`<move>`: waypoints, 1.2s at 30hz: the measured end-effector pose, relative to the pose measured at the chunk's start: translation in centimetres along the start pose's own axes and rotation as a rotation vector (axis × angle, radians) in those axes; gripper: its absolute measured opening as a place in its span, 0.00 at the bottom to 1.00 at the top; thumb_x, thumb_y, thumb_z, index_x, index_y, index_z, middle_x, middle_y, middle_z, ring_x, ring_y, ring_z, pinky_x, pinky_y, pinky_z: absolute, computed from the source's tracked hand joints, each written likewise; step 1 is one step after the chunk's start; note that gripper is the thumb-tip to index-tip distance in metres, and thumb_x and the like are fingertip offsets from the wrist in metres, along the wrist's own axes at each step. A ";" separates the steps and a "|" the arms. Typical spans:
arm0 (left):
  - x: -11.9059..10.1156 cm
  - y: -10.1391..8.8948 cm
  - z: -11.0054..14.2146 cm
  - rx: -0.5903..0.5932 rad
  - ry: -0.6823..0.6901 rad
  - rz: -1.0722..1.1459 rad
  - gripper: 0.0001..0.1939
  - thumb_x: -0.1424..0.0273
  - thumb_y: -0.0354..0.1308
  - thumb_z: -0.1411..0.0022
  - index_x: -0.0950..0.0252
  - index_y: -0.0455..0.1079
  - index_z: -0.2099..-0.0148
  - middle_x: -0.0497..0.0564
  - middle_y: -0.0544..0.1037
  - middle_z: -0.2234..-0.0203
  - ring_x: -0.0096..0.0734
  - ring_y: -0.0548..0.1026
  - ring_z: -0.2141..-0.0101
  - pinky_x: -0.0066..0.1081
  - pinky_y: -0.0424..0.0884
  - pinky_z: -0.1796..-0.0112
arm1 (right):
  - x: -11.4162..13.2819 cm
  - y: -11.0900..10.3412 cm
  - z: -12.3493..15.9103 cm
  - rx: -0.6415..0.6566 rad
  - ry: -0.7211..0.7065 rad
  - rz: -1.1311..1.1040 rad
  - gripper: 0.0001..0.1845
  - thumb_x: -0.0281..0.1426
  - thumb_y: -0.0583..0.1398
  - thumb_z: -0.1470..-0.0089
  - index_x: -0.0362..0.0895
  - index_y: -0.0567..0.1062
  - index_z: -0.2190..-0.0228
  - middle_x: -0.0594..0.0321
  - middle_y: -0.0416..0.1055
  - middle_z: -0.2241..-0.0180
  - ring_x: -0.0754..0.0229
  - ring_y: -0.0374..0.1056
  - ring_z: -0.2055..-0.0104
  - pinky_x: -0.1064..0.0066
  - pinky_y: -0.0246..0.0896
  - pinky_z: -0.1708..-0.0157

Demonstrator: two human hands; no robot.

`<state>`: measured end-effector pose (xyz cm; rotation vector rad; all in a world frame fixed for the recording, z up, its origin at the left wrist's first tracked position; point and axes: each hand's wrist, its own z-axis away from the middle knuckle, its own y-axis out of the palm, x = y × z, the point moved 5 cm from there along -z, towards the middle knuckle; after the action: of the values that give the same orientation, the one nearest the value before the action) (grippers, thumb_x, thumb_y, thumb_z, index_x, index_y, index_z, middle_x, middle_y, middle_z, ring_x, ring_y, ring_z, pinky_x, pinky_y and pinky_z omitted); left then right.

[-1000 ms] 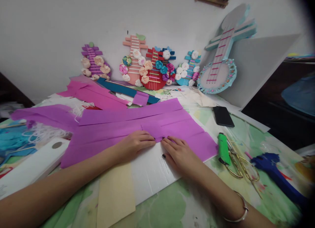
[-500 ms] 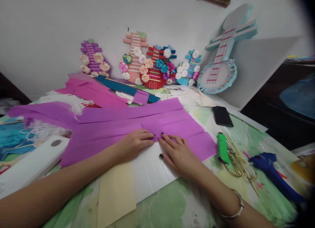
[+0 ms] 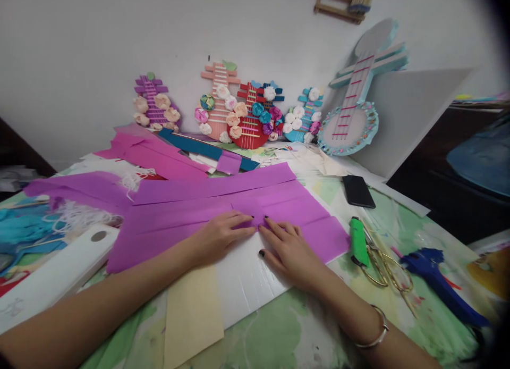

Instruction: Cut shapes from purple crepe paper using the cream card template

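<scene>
Purple crepe paper [image 3: 175,215] lies spread over a white board [image 3: 255,284], covering its far part. My left hand [image 3: 223,233] rests on the paper's near edge with its fingers stretched out. Close beside it, my right hand [image 3: 285,246] lies flat on the same edge, its thumb apart on the bare white surface. The fingertips of both hands press the paper a small gap apart, and neither hand grasps anything. A cream piece of card [image 3: 195,316] sits by the board's near left side, under my left forearm.
To the right are a green utility knife [image 3: 358,241], gold-handled scissors [image 3: 384,268], a blue glue gun [image 3: 434,278] and a black phone [image 3: 358,191]. A long white box-like object [image 3: 64,273] lies left. Several flower-decorated paper instruments, including a red one [image 3: 249,127], lean on the wall.
The view has tilted and shifted slightly. My right fingertips have moved a little along the paper's edge; my left hand stays in almost the same place.
</scene>
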<state>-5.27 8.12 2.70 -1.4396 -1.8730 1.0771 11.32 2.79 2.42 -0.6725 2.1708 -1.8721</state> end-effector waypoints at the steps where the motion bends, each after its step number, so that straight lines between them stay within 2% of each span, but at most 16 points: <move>1: 0.0 0.1 0.0 0.005 0.003 0.009 0.16 0.78 0.51 0.35 0.65 0.72 0.48 0.62 0.74 0.49 0.43 0.70 0.47 0.47 0.72 0.51 | 0.0 0.0 0.0 -0.006 0.003 0.001 0.27 0.38 0.51 0.37 0.40 0.64 0.41 0.46 0.57 0.37 0.42 0.57 0.43 0.48 0.53 0.47; 7: 0.0 -0.4 -0.5 -0.054 0.054 0.081 0.10 0.78 0.54 0.35 0.66 0.77 0.58 0.61 0.77 0.55 0.41 0.71 0.49 0.44 0.74 0.54 | -0.2 -0.4 0.0 -0.029 0.060 0.039 0.25 0.37 0.52 0.38 0.38 0.68 0.43 0.47 0.59 0.38 0.42 0.58 0.44 0.49 0.55 0.47; 11: -0.1 -0.7 -0.6 -0.106 0.069 0.089 0.11 0.78 0.53 0.35 0.67 0.77 0.63 0.59 0.79 0.58 0.40 0.72 0.50 0.41 0.75 0.55 | -0.4 -0.6 0.0 -0.057 0.096 0.058 0.24 0.35 0.53 0.38 0.37 0.70 0.45 0.47 0.62 0.39 0.44 0.60 0.46 0.51 0.56 0.48; 17: -0.5 -0.7 -0.3 -0.122 0.076 0.088 0.13 0.81 0.51 0.36 0.67 0.77 0.64 0.57 0.81 0.62 0.41 0.73 0.51 0.44 0.74 0.54 | -1.1 -0.9 0.3 -0.172 0.090 0.032 0.17 0.33 0.55 0.39 0.40 0.75 0.52 0.49 0.67 0.43 0.46 0.60 0.45 0.52 0.55 0.46; 19: -0.6 -0.7 -0.2 -0.117 0.073 0.098 0.14 0.82 0.51 0.37 0.67 0.78 0.64 0.57 0.81 0.61 0.41 0.73 0.51 0.44 0.74 0.54 | -2.4 -2.1 0.9 -0.265 0.198 0.046 0.16 0.32 0.54 0.39 0.40 0.76 0.54 0.49 0.72 0.48 0.46 0.61 0.46 0.51 0.54 0.47; 22: -0.6 -0.7 -0.4 -0.119 0.067 0.125 0.14 0.83 0.51 0.37 0.67 0.78 0.64 0.57 0.81 0.61 0.40 0.74 0.52 0.40 0.75 0.56 | -6.0 -4.6 2.8 -0.410 0.580 0.182 0.18 0.34 0.51 0.39 0.39 0.75 0.55 0.45 0.74 0.58 0.41 0.62 0.50 0.47 0.53 0.52; 24: -0.4 -0.6 -0.5 -0.124 0.060 0.145 0.13 0.82 0.51 0.37 0.67 0.78 0.63 0.57 0.81 0.62 0.38 0.75 0.54 0.38 0.76 0.57 | -8.5 -5.8 4.6 -0.392 0.842 0.285 0.21 0.35 0.52 0.41 0.37 0.72 0.51 0.40 0.70 0.54 0.35 0.60 0.49 0.45 0.55 0.56; 26: -0.3 -0.6 -0.6 -0.124 0.055 0.161 0.12 0.81 0.52 0.36 0.67 0.78 0.63 0.57 0.82 0.63 0.37 0.76 0.55 0.37 0.76 0.58 | -10.9 -6.1 6.3 -0.296 1.087 0.288 0.26 0.37 0.54 0.44 0.34 0.68 0.49 0.34 0.66 0.52 0.31 0.61 0.49 0.46 0.57 0.58; 27: -0.2 -0.6 -0.6 -0.125 0.054 0.168 0.12 0.80 0.53 0.36 0.67 0.78 0.63 0.56 0.82 0.64 0.37 0.76 0.56 0.37 0.76 0.58 | -11.8 -5.9 6.8 -0.220 1.134 0.253 0.27 0.37 0.55 0.45 0.32 0.68 0.49 0.32 0.66 0.53 0.31 0.63 0.50 0.48 0.58 0.59; 28: -0.2 -0.6 -0.7 -0.126 0.054 0.173 0.12 0.80 0.53 0.36 0.67 0.78 0.63 0.56 0.82 0.64 0.37 0.76 0.56 0.37 0.76 0.58 | -12.4 -5.6 7.1 -0.171 1.123 0.224 0.26 0.34 0.54 0.46 0.30 0.67 0.49 0.31 0.66 0.54 0.33 0.65 0.51 0.51 0.58 0.59; 30: -0.1 -0.5 -0.7 -0.130 0.055 0.180 0.12 0.80 0.52 0.36 0.67 0.77 0.64 0.56 0.82 0.64 0.37 0.76 0.56 0.37 0.76 0.58 | -13.0 -5.3 7.3 -0.131 1.093 0.163 0.26 0.29 0.52 0.46 0.30 0.64 0.48 0.32 0.67 0.55 0.36 0.67 0.53 0.56 0.60 0.61; 34: -0.1 -0.5 -0.6 -0.135 0.071 0.176 0.13 0.81 0.52 0.36 0.68 0.77 0.64 0.56 0.82 0.65 0.37 0.76 0.57 0.37 0.76 0.58 | -13.7 -5.2 7.6 -0.111 1.097 0.096 0.28 0.31 0.53 0.47 0.31 0.64 0.47 0.37 0.71 0.60 0.38 0.70 0.57 0.58 0.61 0.65; 36: -0.3 -0.5 -0.5 -0.135 0.086 0.163 0.12 0.81 0.52 0.37 0.68 0.77 0.64 0.57 0.82 0.65 0.38 0.76 0.56 0.38 0.76 0.58 | -14.2 -5.6 7.9 -0.178 1.113 0.061 0.30 0.32 0.53 0.47 0.30 0.62 0.45 0.39 0.73 0.63 0.39 0.70 0.59 0.58 0.61 0.65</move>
<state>-5.05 7.93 3.40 -1.7133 -1.8234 0.9612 28.34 1.78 4.41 0.6103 2.8894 -2.3287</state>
